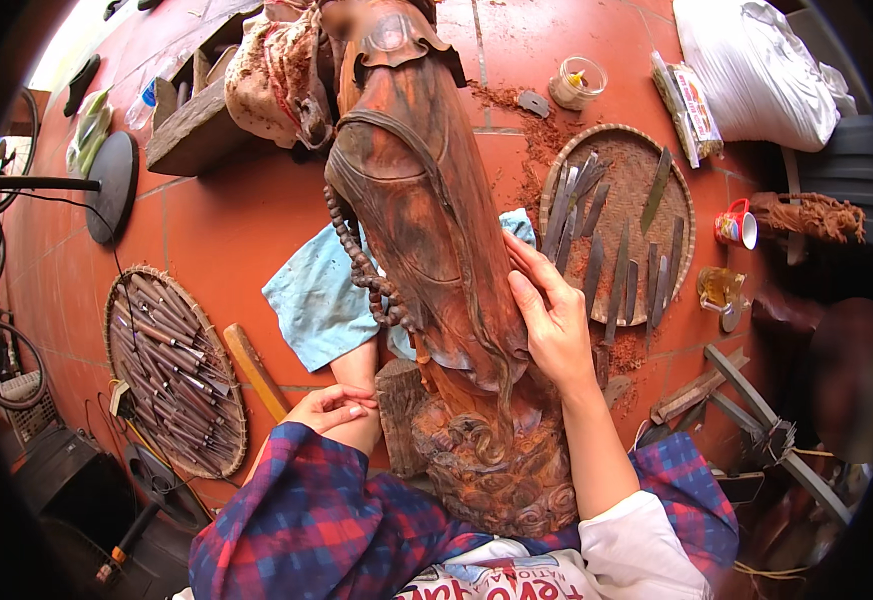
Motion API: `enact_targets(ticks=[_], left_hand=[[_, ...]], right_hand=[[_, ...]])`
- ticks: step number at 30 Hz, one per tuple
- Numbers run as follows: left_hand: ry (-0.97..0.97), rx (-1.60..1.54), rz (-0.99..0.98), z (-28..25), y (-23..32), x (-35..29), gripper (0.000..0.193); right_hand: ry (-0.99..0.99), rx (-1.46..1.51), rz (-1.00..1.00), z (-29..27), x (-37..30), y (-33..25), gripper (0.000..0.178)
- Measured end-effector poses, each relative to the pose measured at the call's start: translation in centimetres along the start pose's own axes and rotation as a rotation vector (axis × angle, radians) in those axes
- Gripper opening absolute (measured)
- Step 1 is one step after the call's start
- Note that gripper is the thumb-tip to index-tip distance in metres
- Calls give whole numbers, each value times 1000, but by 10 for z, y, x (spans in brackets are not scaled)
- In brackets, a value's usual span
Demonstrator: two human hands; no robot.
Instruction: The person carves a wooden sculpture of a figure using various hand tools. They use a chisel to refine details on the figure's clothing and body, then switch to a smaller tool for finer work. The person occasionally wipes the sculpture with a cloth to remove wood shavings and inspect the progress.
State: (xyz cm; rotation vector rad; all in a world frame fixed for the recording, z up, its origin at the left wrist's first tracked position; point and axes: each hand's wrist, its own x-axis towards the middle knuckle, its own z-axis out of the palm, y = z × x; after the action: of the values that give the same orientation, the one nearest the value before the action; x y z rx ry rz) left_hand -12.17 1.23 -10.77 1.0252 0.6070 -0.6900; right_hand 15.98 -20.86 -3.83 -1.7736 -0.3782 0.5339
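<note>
A large carved wooden statue [406,215], reddish-brown with draped folds and a string of carved beads, lies lengthwise before me, its knobbly carved base [496,470] close to my lap. My right hand [556,325] rests along the right side of the statue, fingers stretched out and thumb apart, gripping nothing. Lower left, my left hand [334,408] lies loosely on my bare lower leg, fingers slightly bent and nothing seen in them. A light blue cloth [321,300] spreads beside and partly under the statue. Next to the base stands a rough wood block [401,415].
Right of the statue, a round woven tray [684,200] carries several flat metal blades. At left, another woven tray [116,310] holds many handled carving tools, beside a wooden mallet or stick [254,370]. A glass jar [576,83], red mug [736,225] and glass mug [721,290] stand right.
</note>
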Motion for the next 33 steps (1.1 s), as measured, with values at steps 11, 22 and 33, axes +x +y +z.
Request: enact_targets(ticks=[11, 22, 33], left_hand=[[73, -92, -45, 6, 2, -1, 30], [100, -62, -19, 16, 17, -9, 34], [238, -289, -75, 23, 22, -44, 35]], right_hand=[[5, 11, -41, 0, -1, 5, 36], [5, -62, -21, -4, -3, -1, 35], [7, -21, 7, -4, -2, -1, 36]])
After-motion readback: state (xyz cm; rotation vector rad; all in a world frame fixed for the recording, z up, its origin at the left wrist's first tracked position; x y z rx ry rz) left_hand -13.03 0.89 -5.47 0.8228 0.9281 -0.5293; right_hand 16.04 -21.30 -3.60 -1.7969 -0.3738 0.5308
